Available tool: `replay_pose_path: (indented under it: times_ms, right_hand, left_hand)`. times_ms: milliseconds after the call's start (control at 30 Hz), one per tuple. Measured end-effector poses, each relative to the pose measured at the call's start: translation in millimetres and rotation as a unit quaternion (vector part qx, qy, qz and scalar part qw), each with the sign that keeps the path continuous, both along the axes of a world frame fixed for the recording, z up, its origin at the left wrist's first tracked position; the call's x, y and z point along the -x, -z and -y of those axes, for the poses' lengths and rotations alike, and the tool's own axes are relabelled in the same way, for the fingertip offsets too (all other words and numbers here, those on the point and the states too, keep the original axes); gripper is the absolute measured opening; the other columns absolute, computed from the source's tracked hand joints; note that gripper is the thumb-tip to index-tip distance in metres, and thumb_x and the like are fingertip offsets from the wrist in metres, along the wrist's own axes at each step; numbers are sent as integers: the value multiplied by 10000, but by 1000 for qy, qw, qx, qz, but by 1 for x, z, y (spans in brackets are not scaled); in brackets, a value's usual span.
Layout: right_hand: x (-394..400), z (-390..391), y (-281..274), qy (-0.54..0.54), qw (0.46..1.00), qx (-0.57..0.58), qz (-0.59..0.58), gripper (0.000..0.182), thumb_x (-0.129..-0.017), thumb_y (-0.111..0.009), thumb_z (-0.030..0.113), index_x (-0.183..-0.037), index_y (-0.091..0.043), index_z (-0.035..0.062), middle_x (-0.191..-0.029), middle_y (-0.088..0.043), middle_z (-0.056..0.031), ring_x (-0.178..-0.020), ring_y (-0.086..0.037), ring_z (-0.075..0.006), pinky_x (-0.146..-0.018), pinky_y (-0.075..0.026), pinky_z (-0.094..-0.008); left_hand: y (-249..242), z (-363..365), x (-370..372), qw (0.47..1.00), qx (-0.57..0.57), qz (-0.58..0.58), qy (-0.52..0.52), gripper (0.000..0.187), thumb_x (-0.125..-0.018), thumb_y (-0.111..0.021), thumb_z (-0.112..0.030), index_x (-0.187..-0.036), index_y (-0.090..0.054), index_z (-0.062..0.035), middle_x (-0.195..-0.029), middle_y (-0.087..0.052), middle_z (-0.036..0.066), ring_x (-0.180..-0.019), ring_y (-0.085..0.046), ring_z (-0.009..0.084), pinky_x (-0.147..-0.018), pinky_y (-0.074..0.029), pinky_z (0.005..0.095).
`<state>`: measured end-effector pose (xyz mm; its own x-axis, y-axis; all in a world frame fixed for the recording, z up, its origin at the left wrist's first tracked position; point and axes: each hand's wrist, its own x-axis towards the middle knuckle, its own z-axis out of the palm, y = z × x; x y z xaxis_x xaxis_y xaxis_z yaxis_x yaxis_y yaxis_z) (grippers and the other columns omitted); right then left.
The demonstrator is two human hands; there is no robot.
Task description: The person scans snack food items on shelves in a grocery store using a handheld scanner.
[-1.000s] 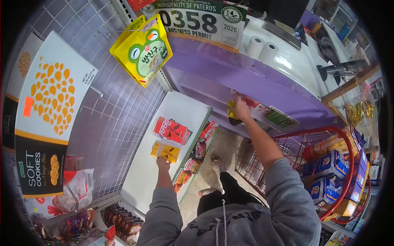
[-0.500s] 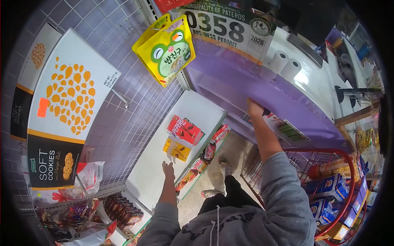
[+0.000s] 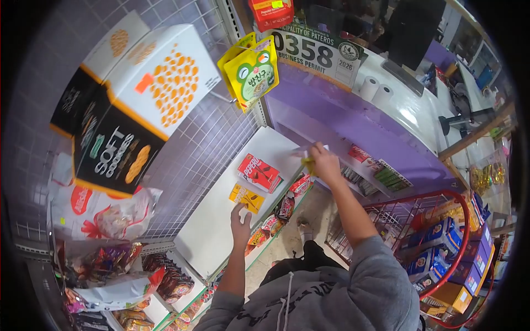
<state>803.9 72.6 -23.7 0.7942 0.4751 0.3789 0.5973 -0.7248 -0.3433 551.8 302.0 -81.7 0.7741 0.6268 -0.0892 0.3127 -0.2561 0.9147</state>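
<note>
A red Pepero box [image 3: 259,172] and a yellow box [image 3: 246,198] lie side by side on the white shelf [image 3: 205,231]. My left hand [image 3: 240,222] is just below the yellow box, its fingers apart and loosely bent, fingertips right at the box's lower edge. Over the shelf's far right end, my right hand [image 3: 324,161] grips a white and yellow-green packet [image 3: 307,161]. Much of that packet is hidden by the fingers, and its kind does not show.
Soft Cookies boxes [image 3: 157,94] and yellow pouches [image 3: 254,74] hang from the wire grid on the left. Snack packs [image 3: 284,207] line a lower shelf. A red wire basket [image 3: 462,265] of packaged goods stands at right. Boxes [image 3: 391,174] fill slots in the purple counter [image 3: 353,129].
My right hand has come back from the counter slots to over the shelf, now with a packet in it. My left hand has moved closer to the yellow box. The view has shifted.
</note>
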Motion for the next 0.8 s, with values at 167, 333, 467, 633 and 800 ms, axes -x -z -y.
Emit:
replay_pose_path:
  times_ms: [167,333,467,633,800]
  right_hand:
    - [71,-20,-125,-336,932,-3,-136,361,-665,-678,69,-1019,-602,73,-1032,-594,-78,-899,-611,-305,-760,-499,-391]
    - [117,-62,-159,-546,805,-105,-207,459,-644,-696,55,-1094,-607,53,-1066,-605,-96,-983,-591,-311,-859,-468,-371]
    - [172,-93,-163,-429,844,-280,-159,355,-737,-660,105,-1080,-611,30,-1064,-611,-124,-989,-596,-294,-876,-458,-346]
    - [283,-110,-133,-495,853,-164,-12,488,-809,-616,205,-1281,-529,111,-1394,-416,-83,-1298,-377,-273,-926,-413,-467]
    - [285,-115,-160,-403,913,8,62,587,-827,-605,272,-1379,-439,165,-1508,-290,-21,-1393,-246,-305,-947,-394,-506]
  left_hand:
    - [-106,-13,13,950,-6,85,301,528,-919,-535,-173,-1396,-356,-34,-1449,-360,131,-1331,-345,234,-1080,-269,355]
    - [-120,-3,72,907,187,68,372,558,-979,-414,-330,-1420,-288,-13,-1373,-447,126,-1297,-392,226,-1084,-277,383]
    - [-117,17,98,851,492,172,69,638,-970,-311,-500,-1408,-303,-37,-1323,-485,148,-1230,-465,312,-1046,-350,455]
    - [-95,11,117,784,458,407,102,581,-975,-310,-499,-1383,-354,-87,-1331,-474,130,-1204,-489,283,-1012,-390,479]
    - [-107,12,127,718,628,285,94,525,-974,-378,-456,-1350,-405,-92,-1265,-536,112,-1114,-558,244,-970,-439,422]
